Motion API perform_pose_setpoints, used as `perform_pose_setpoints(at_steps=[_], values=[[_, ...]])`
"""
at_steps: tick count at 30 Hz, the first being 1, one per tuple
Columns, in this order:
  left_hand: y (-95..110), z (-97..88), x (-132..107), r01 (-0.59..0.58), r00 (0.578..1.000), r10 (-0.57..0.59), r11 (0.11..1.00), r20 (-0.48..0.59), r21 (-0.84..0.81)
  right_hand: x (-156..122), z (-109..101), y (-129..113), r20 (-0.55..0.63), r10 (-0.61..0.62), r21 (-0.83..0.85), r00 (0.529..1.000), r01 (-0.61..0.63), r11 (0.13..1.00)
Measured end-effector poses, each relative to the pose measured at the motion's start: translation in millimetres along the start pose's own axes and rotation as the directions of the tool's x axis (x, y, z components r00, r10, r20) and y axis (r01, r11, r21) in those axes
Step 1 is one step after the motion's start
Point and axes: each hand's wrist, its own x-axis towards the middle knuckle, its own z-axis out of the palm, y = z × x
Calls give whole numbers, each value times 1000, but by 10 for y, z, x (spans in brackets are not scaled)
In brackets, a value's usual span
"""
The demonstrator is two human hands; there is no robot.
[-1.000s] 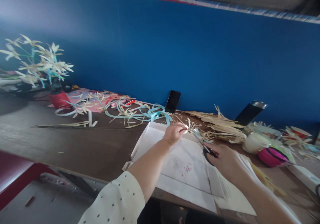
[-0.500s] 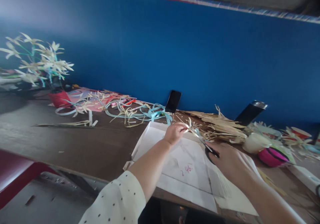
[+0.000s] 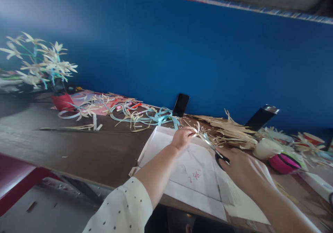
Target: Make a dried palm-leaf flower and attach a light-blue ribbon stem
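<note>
My left hand (image 3: pixel 183 138) pinches a small bunch of pale straw-like strips (image 3: pixel 198 128), whose ends stick out past the fingertips. Wrapped round the black handles of a pair of scissors (image 3: pixel 220 155) is my right hand (image 3: pixel 241 167). The metal blades point up and left and reach the strips beside my left fingers; whether they are parted is too fine to make out. Both hands are above an opened white cardboard box (image 3: pixel 179 177) with red handwriting on it.
Dry husks (image 3: pixel 229 130) lie behind my right hand. A black phone (image 3: pixel 181 104) and a tilted dark flask (image 3: pixel 261 118) lean on the blue wall. Light-blue ribbon (image 3: pixel 161 117) lies behind the box. Straw flowers (image 3: pixel 52 65) stand in a red pot (image 3: pixel 63 102) at left.
Almost nothing differs. The hands, scissors and strips stay together, with only a slight shift of the right hand and scissors to the right.
</note>
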Motion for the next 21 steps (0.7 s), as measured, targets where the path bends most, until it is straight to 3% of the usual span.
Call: perform_pose_setpoints(at_steps=[21], values=[[47, -28, 5, 18, 998, -14, 999, 69, -48, 33, -31, 76, -82, -151, -130, 985, 139, 982]])
